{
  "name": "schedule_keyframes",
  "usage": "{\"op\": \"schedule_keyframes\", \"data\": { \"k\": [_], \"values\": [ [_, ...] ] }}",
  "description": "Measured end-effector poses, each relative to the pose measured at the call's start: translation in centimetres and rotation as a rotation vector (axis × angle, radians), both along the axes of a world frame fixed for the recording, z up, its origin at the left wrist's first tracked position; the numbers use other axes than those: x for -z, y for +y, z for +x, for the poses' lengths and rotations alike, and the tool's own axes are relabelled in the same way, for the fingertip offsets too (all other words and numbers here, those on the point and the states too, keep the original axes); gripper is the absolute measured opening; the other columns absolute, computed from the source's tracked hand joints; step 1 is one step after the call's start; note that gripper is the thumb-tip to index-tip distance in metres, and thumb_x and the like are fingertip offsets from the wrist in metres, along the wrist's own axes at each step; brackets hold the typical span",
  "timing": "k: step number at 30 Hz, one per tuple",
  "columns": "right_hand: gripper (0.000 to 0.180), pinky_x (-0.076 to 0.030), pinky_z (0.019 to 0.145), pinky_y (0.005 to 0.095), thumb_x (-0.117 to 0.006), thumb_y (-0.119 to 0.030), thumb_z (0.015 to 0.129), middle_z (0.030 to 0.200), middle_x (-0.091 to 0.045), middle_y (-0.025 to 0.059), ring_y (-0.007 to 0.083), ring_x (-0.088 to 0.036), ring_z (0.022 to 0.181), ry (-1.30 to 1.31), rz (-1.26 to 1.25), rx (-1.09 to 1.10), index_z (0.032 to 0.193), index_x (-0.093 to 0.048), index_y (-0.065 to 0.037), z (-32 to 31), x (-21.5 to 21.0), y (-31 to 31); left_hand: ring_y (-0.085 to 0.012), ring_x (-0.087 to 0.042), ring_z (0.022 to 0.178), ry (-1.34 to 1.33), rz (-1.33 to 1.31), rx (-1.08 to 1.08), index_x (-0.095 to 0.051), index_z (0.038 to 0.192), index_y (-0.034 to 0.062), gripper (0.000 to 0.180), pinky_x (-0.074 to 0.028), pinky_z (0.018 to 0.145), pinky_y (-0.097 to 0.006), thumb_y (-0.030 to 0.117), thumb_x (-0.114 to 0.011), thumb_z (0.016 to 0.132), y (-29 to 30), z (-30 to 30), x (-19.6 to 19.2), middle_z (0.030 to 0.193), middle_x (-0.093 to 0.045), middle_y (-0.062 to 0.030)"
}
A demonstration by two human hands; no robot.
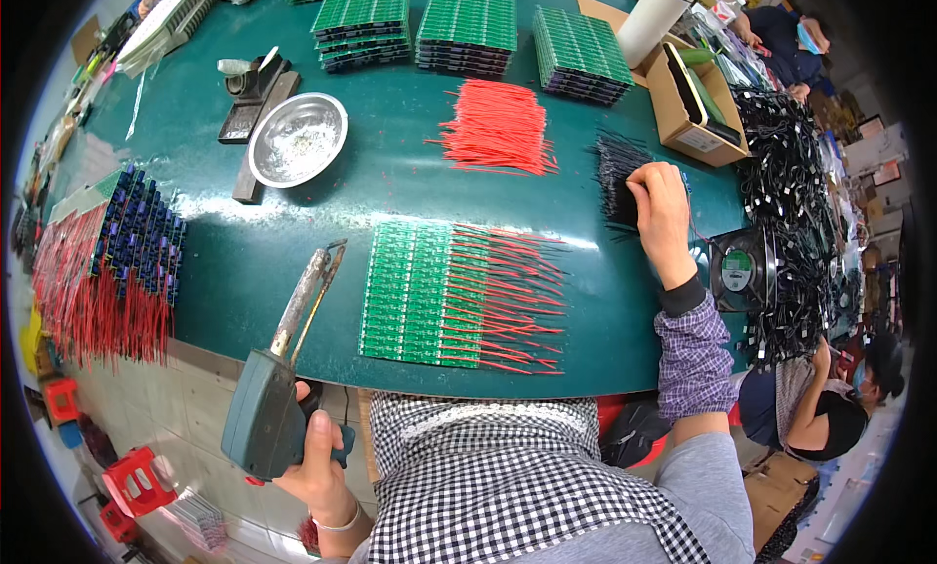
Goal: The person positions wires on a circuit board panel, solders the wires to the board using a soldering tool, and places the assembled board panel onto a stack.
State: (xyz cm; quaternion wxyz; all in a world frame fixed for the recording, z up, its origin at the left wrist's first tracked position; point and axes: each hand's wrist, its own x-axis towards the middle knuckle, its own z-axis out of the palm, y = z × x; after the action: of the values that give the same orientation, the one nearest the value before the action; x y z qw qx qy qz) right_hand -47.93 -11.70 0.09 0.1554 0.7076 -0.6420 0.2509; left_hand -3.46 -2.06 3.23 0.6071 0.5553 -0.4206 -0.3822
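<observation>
My left hand [320,462] is wrapped round the grip of a dark green soldering gun [259,418], its long metal barrel and thin solder guide tube pointing up over the table edge. Just right of its tip lies a green circuit board panel [415,291] with rows of red wires [517,301] sticking out along its right side. Over at the right, my right hand [661,208] rests with curled, pinched fingers at a pile of black wires [620,174]; what the fingertips grip is hidden. A heap of cut red wires [498,125] lies beyond the panel.
Stacked green boards [467,27] stand at the back. A metal bowl [298,140] sits by a dark metal stand [256,100]. Wired boards [117,261] pile up at left. A cardboard box [695,115], small fan [742,269] and black cables [791,203] line the right; other people sit beyond.
</observation>
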Motion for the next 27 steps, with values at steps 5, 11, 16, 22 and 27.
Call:
{"op": "schedule_keyframes", "data": {
  "k": [5, 11, 16, 22, 27],
  "values": [
    [0.014, -0.046, 0.075, 0.0408, -0.066, 0.003, 0.085, 0.091, -0.058, 0.0116, 0.0321, -0.056, 0.086, 0.004, -0.051, 0.033, 0.093, -0.056, -0.001, 0.5, -0.5, 0.2, -0.0104, -0.054, 0.061, -0.007, 0.024, 0.006, -0.05, 0.134, -0.0062, 0.05, -0.04, 0.045, -0.021, -0.007, -0.062, 0.085, -0.1, 0.4, 0.6, 0.115, -0.066, -0.0224],
    [0.016, -0.051, 0.071, 0.0381, -0.068, 0.008, 0.081, 0.088, -0.062, 0.0122, 0.0311, -0.062, 0.081, -0.354, 0.028, -0.188, 0.095, -0.064, 0.0, 8.6, -3.9, 1.6, -0.0118, -0.053, 0.058, 0.022, 0.113, -0.041, -0.05, 0.132, -0.0074, 0.051, -0.041, 0.045, -0.022, -0.007, -0.063, 0.084, 0.5, 0.0, 0.3, 0.116, -0.064, -0.0236],
    [0.021, -0.051, 0.067, 0.0356, -0.072, 0.009, 0.077, 0.087, -0.063, 0.0107, 0.0275, -0.063, 0.079, -0.438, 0.144, -0.421, 0.094, -0.067, -0.001, 14.1, -4.8, 3.0, -0.0149, -0.059, 0.069, 0.093, 0.147, 0.131, -0.054, 0.127, -0.0076, 0.049, -0.046, 0.049, -0.024, -0.01, -0.068, 0.08, 1.4, 0.5, 0.7, 0.116, -0.066, -0.0221],
    [0.021, -0.051, 0.069, 0.0373, -0.073, 0.008, 0.078, 0.087, -0.064, 0.0112, 0.0288, -0.062, 0.081, -0.335, 0.004, -0.09, 0.097, -0.07, -0.001, 8.6, -3.6, 2.2, -0.0108, -0.049, 0.055, 0.022, 0.123, 0.007, -0.055, 0.124, -0.011, 0.041, -0.038, 0.047, -0.023, -0.004, -0.062, 0.085, 1.5, 2.1, 2.2, 0.117, -0.066, -0.022],
    [0.02, -0.05, 0.075, 0.0382, -0.074, 0.003, 0.077, 0.088, -0.064, 0.01, 0.029, -0.062, 0.086, -0.235, 0.026, 0.089, 0.096, -0.072, -0.002, 1.8, -2.2, 2.0, -0.0103, -0.048, 0.055, 0.012, 0.105, 0.063, -0.052, 0.128, -0.0092, 0.043, -0.038, 0.047, -0.022, -0.003, -0.063, 0.087, 0.0, 1.6, 2.8, 0.121, -0.064, -0.0215]
  ]
}}
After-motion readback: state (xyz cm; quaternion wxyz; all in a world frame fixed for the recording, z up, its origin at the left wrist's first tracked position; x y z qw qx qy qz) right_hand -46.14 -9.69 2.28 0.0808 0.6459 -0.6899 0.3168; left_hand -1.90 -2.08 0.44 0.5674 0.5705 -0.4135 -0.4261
